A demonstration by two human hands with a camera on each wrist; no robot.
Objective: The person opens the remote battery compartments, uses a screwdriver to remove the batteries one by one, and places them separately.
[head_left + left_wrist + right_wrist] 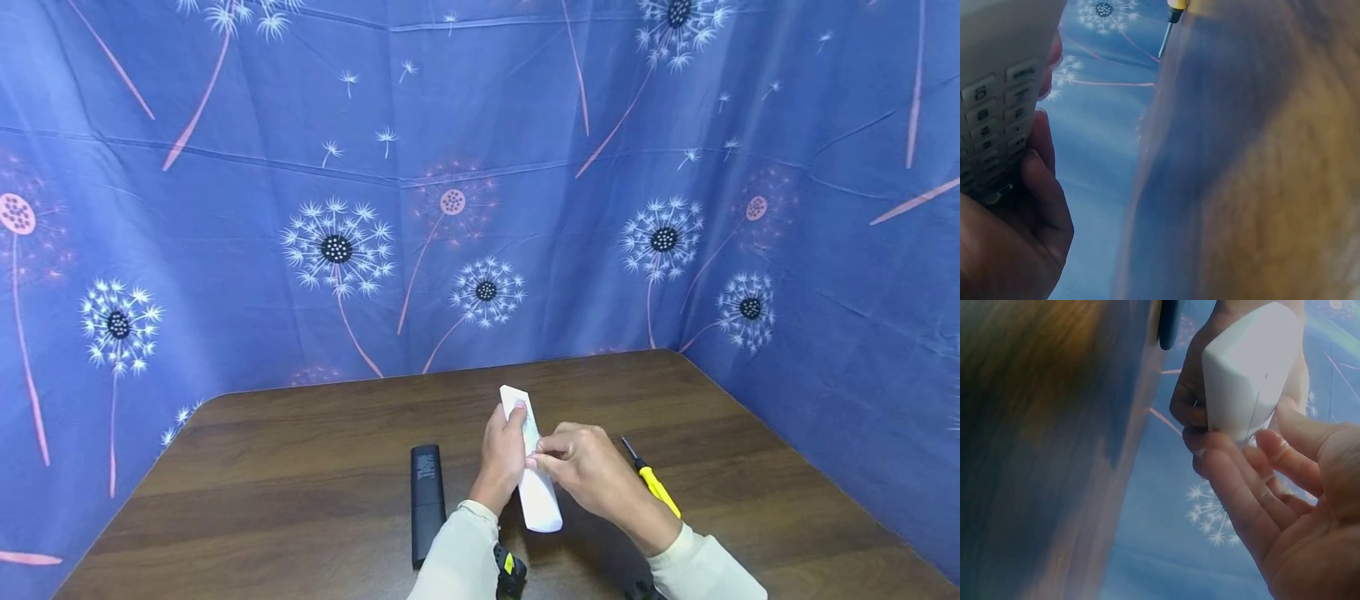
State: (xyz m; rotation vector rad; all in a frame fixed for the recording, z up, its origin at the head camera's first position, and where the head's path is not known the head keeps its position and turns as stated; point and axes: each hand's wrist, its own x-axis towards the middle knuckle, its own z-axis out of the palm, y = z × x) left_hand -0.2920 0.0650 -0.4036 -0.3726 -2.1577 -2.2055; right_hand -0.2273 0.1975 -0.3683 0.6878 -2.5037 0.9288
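Creased blue fabric [480, 225] with a dandelion print hangs right behind the table [300, 467], which is dark wood grain with rounded far corners. Loads of wood between the slim black remote [428, 504] and the left edge, and a decent strip right of the yellow-handled screwdriver [652, 481]. Anyway, the white remote [540, 500] is held up over the tabletop: long, smooth, rows of pale buttons [985, 115]. Left hand [501, 454] has it wrapped snugly; right hand [592, 467] pinches its side.
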